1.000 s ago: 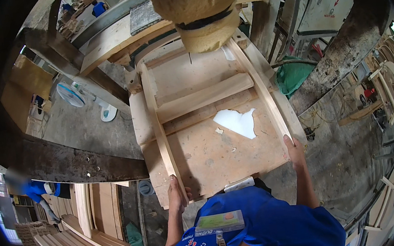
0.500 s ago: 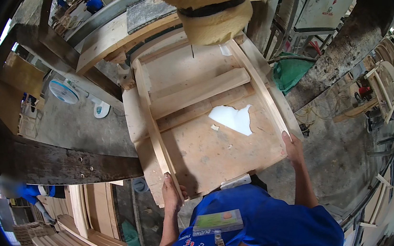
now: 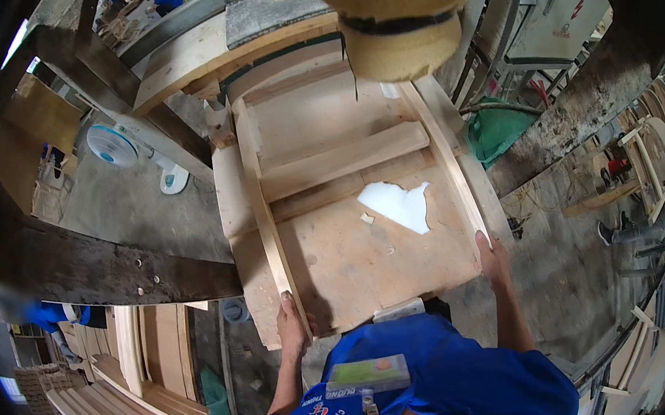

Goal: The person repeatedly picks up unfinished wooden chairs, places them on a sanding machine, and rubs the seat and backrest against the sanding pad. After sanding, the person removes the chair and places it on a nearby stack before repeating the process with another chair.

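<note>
Gripping a wooden frame [image 3: 348,198] at its near end, flat on a plywood bench [image 3: 370,260] right in front of the body. Closing the left hand [image 3: 291,325] around the near tip of the left rail [image 3: 263,207], fingers curled over it, thumb side up. Laying the right hand [image 3: 493,254] along the near end of the right rail [image 3: 444,155], fingers stretched forward and flat against the outside edge rather than wrapped around. Reaching away toward a planer-like machine [image 3: 265,28] at the far end, with a crossbar [image 3: 344,162] joining the two rails about midway. Lying white on the board between the rails, a torn patch [image 3: 397,205].

Judging the hold: keeping both hands level and equally far down the rails, so as not to rack the joints; pressing inward evenly; keeping fingertips off the underside where frame meets bench. Standing well off to the left, a fan [image 3: 114,145].
</note>
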Demonstrator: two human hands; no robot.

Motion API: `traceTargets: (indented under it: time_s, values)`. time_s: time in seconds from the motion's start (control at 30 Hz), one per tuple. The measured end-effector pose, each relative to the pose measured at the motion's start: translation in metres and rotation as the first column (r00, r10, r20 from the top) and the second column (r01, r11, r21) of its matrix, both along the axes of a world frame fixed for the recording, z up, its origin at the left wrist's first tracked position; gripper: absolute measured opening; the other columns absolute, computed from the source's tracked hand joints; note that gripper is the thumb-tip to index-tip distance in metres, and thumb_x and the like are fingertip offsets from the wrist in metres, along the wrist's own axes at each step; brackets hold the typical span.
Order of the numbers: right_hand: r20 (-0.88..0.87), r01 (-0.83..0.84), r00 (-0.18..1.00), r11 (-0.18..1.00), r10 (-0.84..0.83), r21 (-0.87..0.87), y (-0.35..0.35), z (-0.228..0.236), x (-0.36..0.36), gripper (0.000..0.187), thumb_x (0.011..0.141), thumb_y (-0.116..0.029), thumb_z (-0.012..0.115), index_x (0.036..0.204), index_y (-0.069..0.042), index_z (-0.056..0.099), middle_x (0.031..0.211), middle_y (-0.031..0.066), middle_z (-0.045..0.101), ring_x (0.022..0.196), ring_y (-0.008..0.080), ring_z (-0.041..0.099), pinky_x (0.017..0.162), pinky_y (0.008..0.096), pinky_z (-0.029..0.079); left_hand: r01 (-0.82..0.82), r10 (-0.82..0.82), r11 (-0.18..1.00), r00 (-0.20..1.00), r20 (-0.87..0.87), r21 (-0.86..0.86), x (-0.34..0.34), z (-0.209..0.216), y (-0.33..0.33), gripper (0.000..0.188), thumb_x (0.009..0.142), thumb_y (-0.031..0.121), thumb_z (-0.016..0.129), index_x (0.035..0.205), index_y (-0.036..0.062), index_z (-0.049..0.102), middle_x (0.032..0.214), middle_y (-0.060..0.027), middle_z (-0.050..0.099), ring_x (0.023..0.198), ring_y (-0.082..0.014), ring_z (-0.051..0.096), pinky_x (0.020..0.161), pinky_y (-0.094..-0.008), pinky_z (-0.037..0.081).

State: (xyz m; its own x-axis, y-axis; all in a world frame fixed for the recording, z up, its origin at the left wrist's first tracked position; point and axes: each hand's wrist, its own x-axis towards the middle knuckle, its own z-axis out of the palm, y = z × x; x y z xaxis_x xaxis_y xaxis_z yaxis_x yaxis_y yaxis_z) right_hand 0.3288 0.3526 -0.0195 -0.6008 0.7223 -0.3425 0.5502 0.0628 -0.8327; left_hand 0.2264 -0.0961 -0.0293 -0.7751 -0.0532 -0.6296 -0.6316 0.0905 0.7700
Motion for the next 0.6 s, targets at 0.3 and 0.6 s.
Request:
traceTargets:
  time_s: [0.3,0.6]
  values:
    - [0.041,-0.040,0.998,0.995,0.044,-0.093,0.010,-0.002,-0.003,0.062,0.100,-0.060,0.059,0.114,0.000,0.068,0.074,0.0041,0.063,0.055,0.0127,0.060,0.045,0.0294,0.042,0.010,-0.011,1.000,1.000,0.018,0.010,-0.001,-0.007,-0.004,0.068,0.104,0.070,0.038,0.119,0.0050,0.052,0.069,-0.0111,0.060,0.049,-0.0196,0.061,0.042,-0.0330,0.050]
    - [0.064,-0.013,0.998,0.999,0.016,-0.047,0.007,-0.001,-0.003,0.061,0.100,-0.060,0.058,0.115,-0.002,0.068,0.074,0.0045,0.063,0.056,0.0123,0.060,0.046,0.0291,0.043,-0.010,0.010,1.000,1.000,0.030,-0.021,-0.001,-0.002,-0.001,0.076,0.100,0.077,0.037,0.106,0.0031,0.055,0.069,-0.0118,0.060,0.051,-0.0221,0.062,0.045,-0.0364,0.053]
